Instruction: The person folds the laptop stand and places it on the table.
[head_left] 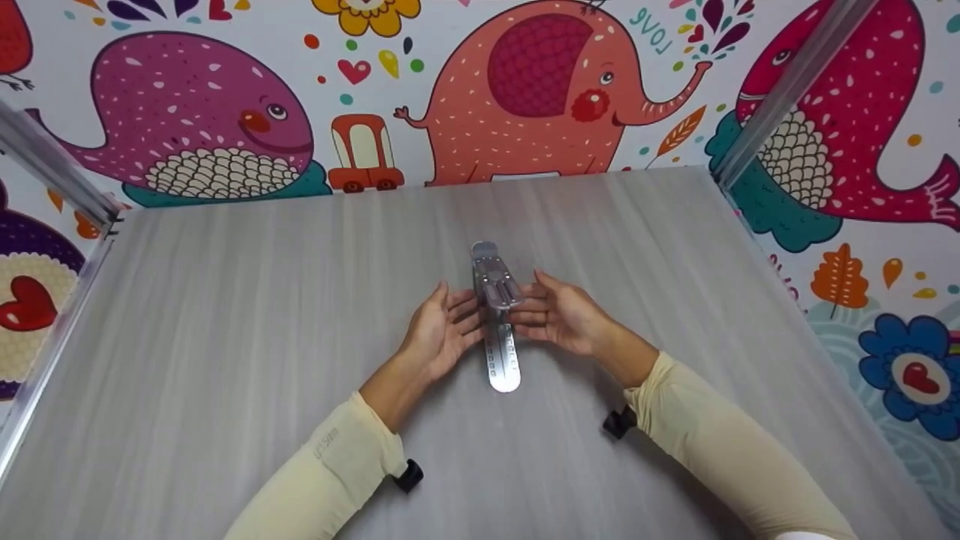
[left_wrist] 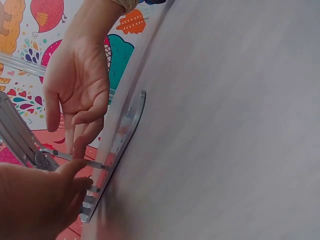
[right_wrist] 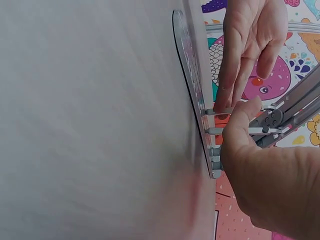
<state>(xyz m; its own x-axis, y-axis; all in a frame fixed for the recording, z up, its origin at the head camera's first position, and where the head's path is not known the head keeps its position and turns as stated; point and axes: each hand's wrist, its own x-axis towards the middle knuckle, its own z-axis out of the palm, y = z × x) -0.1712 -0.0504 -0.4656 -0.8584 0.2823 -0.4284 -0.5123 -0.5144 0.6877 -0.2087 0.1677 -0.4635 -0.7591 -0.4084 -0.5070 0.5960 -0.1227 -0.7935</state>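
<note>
A silver folding metal stand (head_left: 504, 360) stands upright on the table, its long base with a row of notches flat on the surface. Struts rise from this base to a tilted upper part, seen from the side in the left wrist view. My left hand (head_left: 441, 330) is at the stand's left side, fingers loosely extended towards it. Opposite it, my right hand (head_left: 566, 315) has its fingers reaching to the right side. Both hands' fingertips are at the struts, partly hidden by the upper part; whether they touch the metal I cannot tell.
The grey wood-grain table (head_left: 247, 337) lies under everything. Behind it is a wall panel printed with cartoon animals (head_left: 525, 90). Metal posts (head_left: 795, 90) rise at the back corners. A black band piece (head_left: 409, 476) sits at the left wrist, another (head_left: 619, 422) at the right.
</note>
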